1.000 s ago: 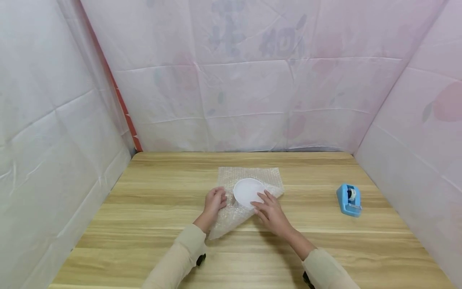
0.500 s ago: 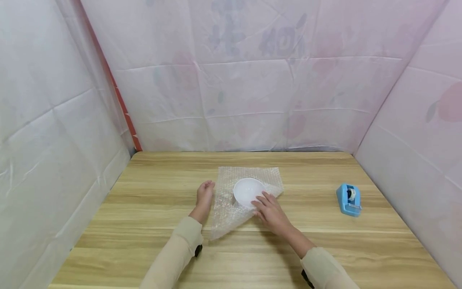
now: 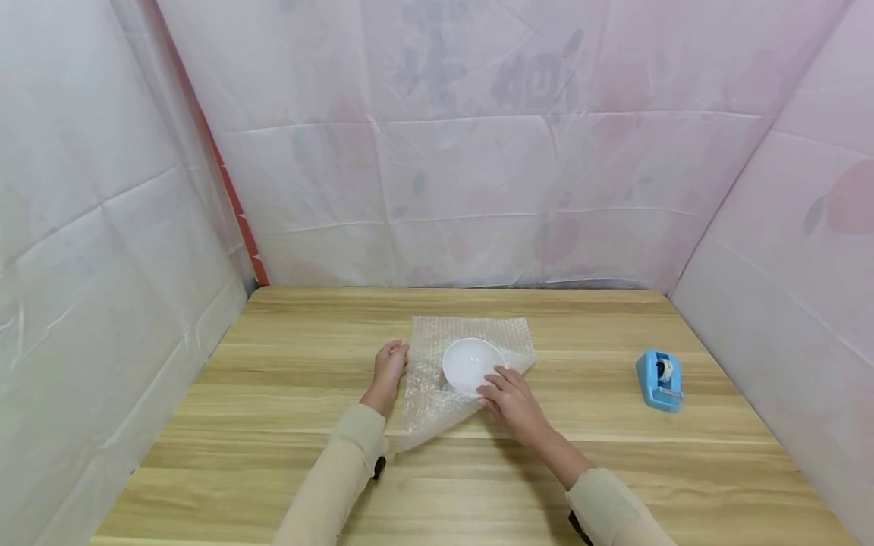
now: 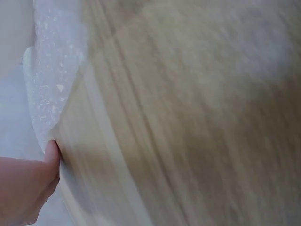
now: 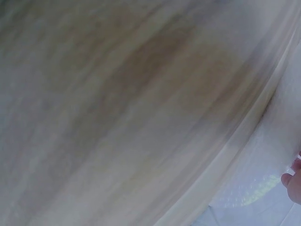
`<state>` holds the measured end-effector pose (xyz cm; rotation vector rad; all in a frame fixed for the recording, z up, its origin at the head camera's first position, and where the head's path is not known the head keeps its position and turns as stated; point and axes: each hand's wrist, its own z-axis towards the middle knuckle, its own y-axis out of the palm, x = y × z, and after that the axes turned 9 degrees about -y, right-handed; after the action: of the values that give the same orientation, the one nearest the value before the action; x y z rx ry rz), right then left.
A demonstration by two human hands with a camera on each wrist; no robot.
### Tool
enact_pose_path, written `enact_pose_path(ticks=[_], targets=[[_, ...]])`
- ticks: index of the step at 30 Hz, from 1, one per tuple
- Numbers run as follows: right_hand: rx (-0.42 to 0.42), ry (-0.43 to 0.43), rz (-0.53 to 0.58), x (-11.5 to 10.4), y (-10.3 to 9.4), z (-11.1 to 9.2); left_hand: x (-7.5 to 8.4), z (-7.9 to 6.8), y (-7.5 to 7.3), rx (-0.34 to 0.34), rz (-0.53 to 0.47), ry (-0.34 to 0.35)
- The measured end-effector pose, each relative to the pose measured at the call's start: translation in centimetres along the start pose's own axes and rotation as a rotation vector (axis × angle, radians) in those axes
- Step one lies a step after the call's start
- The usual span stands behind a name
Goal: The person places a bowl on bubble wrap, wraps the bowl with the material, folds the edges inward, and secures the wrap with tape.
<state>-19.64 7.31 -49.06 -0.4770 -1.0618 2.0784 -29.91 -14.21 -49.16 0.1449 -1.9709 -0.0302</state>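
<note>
Left hand: shifted outward since a second ago, from lying over the bubble wrap near the white bowl to its left edge. Strip of wrap between hand and bowl: formerly partly covered, now exposed.

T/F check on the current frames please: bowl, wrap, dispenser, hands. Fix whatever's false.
1. A white bowl sits on bubble wrap. True.
2. The bowl is upside down. False: its open side faces up.
3. A blue tape dispenser stands on the wooden table. True.
4. The tape dispenser is left of the bubble wrap. False: it is to the right, apart from it.
5. The left hand is at the bubble wrap's left edge, the right hand at the bowl's near-right rim. True.
6. The bubble wrap fully covers the bowl. False: most of the inside shows.
</note>
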Motion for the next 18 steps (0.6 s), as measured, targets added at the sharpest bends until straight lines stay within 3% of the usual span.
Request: enact_pose_path(ticks=[7,18], targets=[[0.050,-0.050,-0.027,0.07,-0.20,-0.08,-0.26,0.26,-0.23,-0.001,-0.005,-0.013],[0.049,-0.072,-0.011,-0.29,-0.60,-0.30,0.10,0.24,-0.49,-0.007,0.040,-0.010]])
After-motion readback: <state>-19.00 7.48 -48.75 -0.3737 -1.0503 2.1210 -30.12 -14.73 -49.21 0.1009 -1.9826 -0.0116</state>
